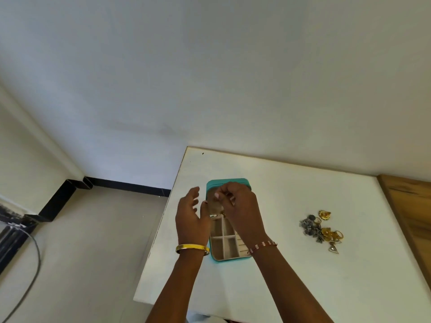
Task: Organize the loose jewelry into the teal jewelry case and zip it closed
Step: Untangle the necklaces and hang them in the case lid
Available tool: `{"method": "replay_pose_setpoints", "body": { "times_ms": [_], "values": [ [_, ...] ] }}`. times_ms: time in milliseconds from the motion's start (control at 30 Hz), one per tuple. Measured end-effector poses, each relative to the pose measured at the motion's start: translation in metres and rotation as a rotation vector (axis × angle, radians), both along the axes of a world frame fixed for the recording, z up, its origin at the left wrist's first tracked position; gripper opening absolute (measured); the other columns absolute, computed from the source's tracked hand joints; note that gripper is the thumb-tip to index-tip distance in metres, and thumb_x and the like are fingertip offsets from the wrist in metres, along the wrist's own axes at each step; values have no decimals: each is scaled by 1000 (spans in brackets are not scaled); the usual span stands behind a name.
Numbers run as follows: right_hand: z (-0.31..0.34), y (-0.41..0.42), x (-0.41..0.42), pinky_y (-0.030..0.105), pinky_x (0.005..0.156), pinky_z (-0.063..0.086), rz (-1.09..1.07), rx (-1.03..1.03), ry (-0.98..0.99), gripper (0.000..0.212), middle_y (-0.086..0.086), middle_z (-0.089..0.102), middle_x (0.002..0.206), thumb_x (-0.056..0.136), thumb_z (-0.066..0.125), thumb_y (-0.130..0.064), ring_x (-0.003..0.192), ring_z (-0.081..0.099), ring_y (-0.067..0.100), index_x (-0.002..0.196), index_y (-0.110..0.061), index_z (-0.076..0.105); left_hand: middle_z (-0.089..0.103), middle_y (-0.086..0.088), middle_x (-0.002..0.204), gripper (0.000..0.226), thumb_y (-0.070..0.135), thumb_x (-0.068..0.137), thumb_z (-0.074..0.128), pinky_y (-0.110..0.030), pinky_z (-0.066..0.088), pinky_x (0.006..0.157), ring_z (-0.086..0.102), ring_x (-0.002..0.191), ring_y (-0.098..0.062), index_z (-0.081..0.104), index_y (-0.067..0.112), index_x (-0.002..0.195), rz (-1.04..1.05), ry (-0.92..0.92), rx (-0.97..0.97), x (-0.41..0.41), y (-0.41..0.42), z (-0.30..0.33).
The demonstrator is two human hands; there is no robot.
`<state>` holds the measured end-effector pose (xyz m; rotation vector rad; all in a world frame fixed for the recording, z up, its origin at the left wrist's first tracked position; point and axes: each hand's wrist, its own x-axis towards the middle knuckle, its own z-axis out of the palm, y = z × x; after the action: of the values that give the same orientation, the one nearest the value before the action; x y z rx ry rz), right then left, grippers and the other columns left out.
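my right hand pinching something tiny over the open teal case | left hand spread beside it | jewelry pile waiting off right | could fumble it, grip's barely there

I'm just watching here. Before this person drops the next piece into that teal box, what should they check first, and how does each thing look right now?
1. Case open: ok. The teal jewelry case lies open on the white table, lid back.
2. Compartments free: ok. The beige compartments that show look empty; part is hidden by the hands.
3. Piece held securely: cannot tell. The right hand has its fingers curled as if pinching something small over the lid, but the item is too small to see.
4. Other hand out of the way: ok. The left hand is relaxed beside the case.
5. Jewelry left to sort: not ok. A loose jewelry pile remains on the table, right of the case.
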<state>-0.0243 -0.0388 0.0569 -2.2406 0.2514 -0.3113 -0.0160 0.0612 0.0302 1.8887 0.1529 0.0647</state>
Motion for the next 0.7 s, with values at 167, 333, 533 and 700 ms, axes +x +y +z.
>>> {"method": "replay_pose_setpoints", "body": {
  "times_ms": [167,333,533,700],
  "values": [
    [-15,13,4,18,72,47,21,-203,-72,14,7,69,92,89,55,-18,83,62,18,93,-10,66,53,-11,131,45,5,86,55,-20,42,91,52,115,-22,46,11,130,-177,98,-32,15,-4,-11],
    [-26,19,12,25,64,56,-79,-390,-249,20,3,72,73,78,55,-24,66,67,18,76,-11,69,57,-14,125,40,4,86,54,5,27,76,50,102,-13,49,4,126,-162,131,-47,18,-6,-16],
    [-34,23,14,30,71,55,-156,-276,-260,28,6,72,75,81,50,-27,70,68,22,79,-7,70,57,-13,126,42,3,87,52,-3,31,82,54,115,-25,48,7,128,-164,146,-13,20,-5,-19],
    [-35,26,17,19,76,46,-300,-17,-194,13,8,72,85,78,68,-16,80,65,23,87,-7,70,58,-11,126,42,3,87,53,-29,41,98,55,116,-25,48,9,129,-167,160,12,20,-3,-17]
  ]
}}
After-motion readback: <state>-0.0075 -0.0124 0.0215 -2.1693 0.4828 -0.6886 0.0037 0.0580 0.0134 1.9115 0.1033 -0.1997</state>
